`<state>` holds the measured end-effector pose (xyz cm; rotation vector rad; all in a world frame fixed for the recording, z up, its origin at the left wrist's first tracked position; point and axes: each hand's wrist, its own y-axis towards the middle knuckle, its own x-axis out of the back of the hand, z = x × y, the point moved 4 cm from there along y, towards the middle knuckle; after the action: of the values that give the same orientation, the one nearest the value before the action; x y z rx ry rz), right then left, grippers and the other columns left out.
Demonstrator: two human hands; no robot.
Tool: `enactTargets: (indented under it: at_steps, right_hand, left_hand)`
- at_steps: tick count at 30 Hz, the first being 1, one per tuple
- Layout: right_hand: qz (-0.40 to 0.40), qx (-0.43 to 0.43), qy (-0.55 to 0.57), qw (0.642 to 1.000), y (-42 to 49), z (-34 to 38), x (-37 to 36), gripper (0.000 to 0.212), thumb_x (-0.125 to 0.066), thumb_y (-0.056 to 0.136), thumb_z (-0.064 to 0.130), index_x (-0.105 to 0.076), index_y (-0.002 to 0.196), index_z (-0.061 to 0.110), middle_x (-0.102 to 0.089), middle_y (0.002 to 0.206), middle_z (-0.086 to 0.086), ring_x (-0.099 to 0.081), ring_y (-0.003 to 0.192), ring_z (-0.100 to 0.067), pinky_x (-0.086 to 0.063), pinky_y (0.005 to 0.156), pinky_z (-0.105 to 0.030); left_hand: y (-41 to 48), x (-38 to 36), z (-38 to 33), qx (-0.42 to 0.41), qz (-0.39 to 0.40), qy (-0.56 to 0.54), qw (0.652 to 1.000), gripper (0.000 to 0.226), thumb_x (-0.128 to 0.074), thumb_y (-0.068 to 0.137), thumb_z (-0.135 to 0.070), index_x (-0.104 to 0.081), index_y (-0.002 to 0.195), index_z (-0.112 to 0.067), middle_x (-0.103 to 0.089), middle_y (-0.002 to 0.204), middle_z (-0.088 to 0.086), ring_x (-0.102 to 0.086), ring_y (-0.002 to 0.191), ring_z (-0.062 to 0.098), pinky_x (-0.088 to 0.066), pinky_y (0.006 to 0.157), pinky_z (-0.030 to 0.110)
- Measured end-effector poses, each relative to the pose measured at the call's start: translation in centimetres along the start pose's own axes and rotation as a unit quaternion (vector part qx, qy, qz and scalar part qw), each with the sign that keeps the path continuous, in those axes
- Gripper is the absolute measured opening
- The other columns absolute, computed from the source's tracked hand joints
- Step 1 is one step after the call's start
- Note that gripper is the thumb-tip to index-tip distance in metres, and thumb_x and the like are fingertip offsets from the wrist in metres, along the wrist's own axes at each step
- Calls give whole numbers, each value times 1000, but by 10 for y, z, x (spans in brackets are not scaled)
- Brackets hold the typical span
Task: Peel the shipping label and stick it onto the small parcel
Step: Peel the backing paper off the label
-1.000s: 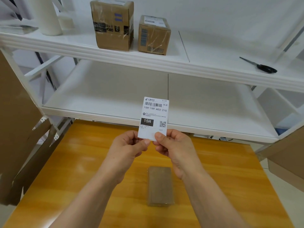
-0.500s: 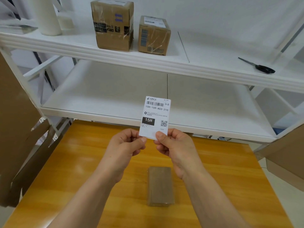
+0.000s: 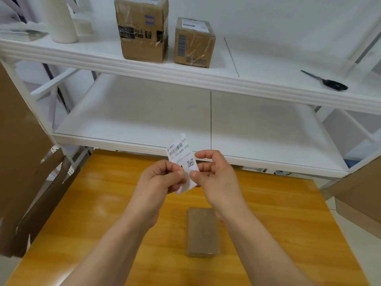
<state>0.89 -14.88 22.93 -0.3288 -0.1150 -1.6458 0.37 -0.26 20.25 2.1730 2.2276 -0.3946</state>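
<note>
A white shipping label [image 3: 181, 153] with a barcode and a QR code is held in the air above the wooden table [image 3: 99, 203]. It is tilted and bent, blurred by motion. My left hand [image 3: 162, 178] pinches its lower left part. My right hand [image 3: 214, 176] pinches its lower right edge with thumb and finger. A white strip hangs below the fingers; whether it is backing or label I cannot tell. The small brown parcel [image 3: 202, 232], flat and wrapped in clear tape, lies on the table below my hands, close to my right wrist.
A white two-level rack [image 3: 185, 75] stands behind the table. Its upper shelf carries two taped cardboard boxes [image 3: 142, 27], a white roll [image 3: 59, 19] at the left and black scissors [image 3: 329, 83] at the right. Flattened cardboard [image 3: 20, 162] leans at the left, another carton [image 3: 362, 195] at the right.
The label was upright and flat between both hands. Now it is lower, tilted left and bent, and my right hand's fingers have spread apart at its edge.
</note>
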Motion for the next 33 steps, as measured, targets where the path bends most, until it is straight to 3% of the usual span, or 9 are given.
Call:
enactTargets:
  at_steps: [2, 5, 10, 14, 21, 27, 33]
  right_hand:
    - [-12, -26, 66, 997, 1, -5, -2, 37, -67, 86, -1, -59, 105, 30, -75, 91, 0, -73, 85, -14, -61, 77, -34]
    - [-31, -40, 159, 986, 5, -11, -2, 39, -65, 87, -4, -58, 107, 28, -76, 95, -5, -73, 89, -16, -58, 73, -27]
    - [-33, -41, 206, 977, 9, -11, -2, 39, -62, 88, -7, -57, 105, 28, -77, 97, -7, -74, 90, -19, -56, 71, -27]
    - [-14, -43, 187, 981, 11, -11, 2, 31, -62, 88, -5, -63, 102, 23, -77, 96, -7, -74, 88, -18, -55, 68, -27]
    - [82, -50, 184, 978, 11, -7, 6, 20, -70, 85, 1, -73, 96, 17, -76, 104, -6, -71, 84, -19, -55, 72, -30]
    - [51, -49, 221, 973, 13, -3, 13, 19, -72, 81, -3, -76, 83, 16, -73, 112, -8, -66, 77, -15, -54, 66, -25]
    - [45, -48, 223, 973, 10, 0, 17, 19, -74, 80, -2, -77, 84, 16, -73, 113, -6, -65, 76, -14, -54, 67, -26]
  left_hand:
    - [0, 3, 6, 19, -21, -17, 999, 12, -62, 87, -5, -65, 78, -12, -67, 72, 1, -59, 77, 24, -47, 68, 33]
    - [2, 13, 16, 55, -62, 3, 997, 8, -64, 86, -15, -63, 79, -19, -61, 77, -2, -53, 80, 21, -42, 67, 32]
    - [3, 1, 20, 129, -13, -82, 988, 19, -68, 87, -15, -58, 103, -18, -73, 95, 5, -66, 86, 21, -51, 74, 36]
    - [6, -5, 4, 62, -33, -71, 995, 23, -64, 88, 1, -59, 108, -8, -73, 92, 11, -69, 78, 20, -56, 72, 33]
    - [5, -15, -15, -26, -16, 14, 999, 23, -68, 86, -1, -61, 106, -11, -74, 92, 13, -71, 79, 22, -55, 70, 30]
    - [3, -20, -20, -32, 26, 6, 999, 37, -72, 81, 4, -62, 112, -13, -74, 84, 4, -68, 75, 10, -52, 68, 23]
    - [3, -18, -22, -42, 4, 0, 999, 41, -71, 81, 5, -59, 114, -16, -72, 82, 9, -65, 71, 14, -50, 68, 30]
